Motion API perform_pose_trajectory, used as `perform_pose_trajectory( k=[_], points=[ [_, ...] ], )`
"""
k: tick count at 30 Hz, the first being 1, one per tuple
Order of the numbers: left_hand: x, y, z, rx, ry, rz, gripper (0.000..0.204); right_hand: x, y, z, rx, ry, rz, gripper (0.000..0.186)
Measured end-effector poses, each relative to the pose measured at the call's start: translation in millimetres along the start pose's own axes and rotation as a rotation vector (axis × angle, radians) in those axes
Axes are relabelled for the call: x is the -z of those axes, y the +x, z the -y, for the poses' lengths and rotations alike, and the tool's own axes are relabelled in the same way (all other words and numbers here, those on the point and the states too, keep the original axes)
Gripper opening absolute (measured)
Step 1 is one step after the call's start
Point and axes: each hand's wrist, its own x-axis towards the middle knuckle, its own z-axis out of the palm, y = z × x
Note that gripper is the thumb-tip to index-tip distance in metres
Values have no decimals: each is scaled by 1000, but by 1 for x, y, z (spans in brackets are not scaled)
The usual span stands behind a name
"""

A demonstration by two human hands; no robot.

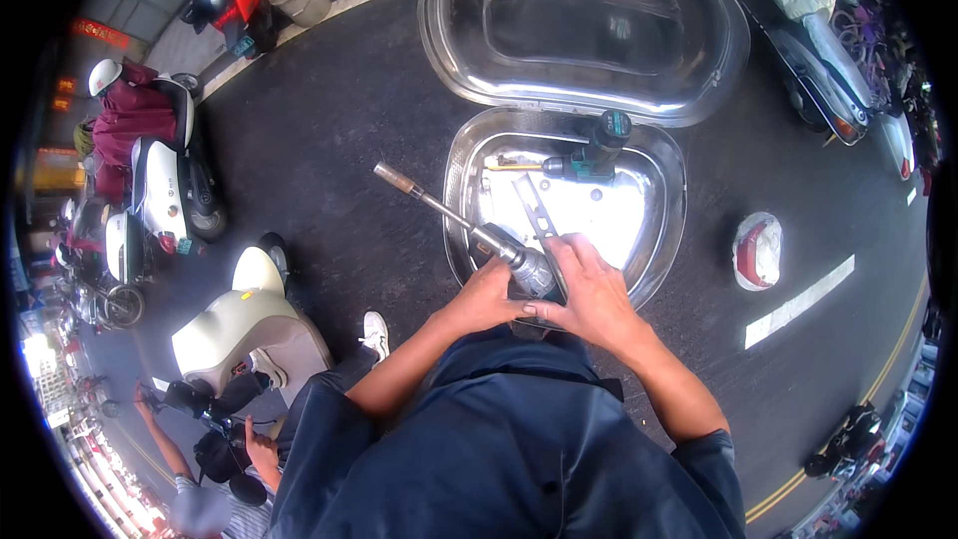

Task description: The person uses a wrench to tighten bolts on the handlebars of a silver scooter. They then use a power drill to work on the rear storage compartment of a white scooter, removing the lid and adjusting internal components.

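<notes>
In front of my body, my left hand is wrapped around a power wrench with a silver head. A long extension bar runs from it toward the upper left and ends in a brownish socket. My right hand grips a flat metal bar with slots, tilted over a shiny metal case. Both hands meet at the case's near edge, and the wrench's handle is partly hidden. Inside the case lies a green and black cordless drill with a yellowish bit pointing left.
The case's lid is open at the far side. Parked scooters line the left, another scooter stands far right. A person on a cream scooter is at lower left. A round red-and-white object lies on the road.
</notes>
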Motion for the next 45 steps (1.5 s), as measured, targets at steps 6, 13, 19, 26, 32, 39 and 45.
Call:
perform_pose_trajectory(
  k=[6,13,19,26,32,39,45],
  points=[
    [-23,14,-2,-78,218,54,72,12,10,-9,-49,-124,198,77],
    [-49,13,21,-198,161,-35,40,-42,-11,-50,50,137,39,56],
    [-47,28,21,-76,173,54,47,-51,-15,-60,-30,259,-72,54],
    [-38,21,-1,-29,275,-37,102,-42,41,-37,-121,151,-92,37],
    [-10,32,7,-34,82,-176,100,-33,109,-16,-129,428,62,45],
    [32,23,32,-37,-469,4,66,-34,128,-70,-225,862,0,46],
    [49,24,41,34,-635,33,50,-62,107,-153,-65,73,337,54]
  ],
)
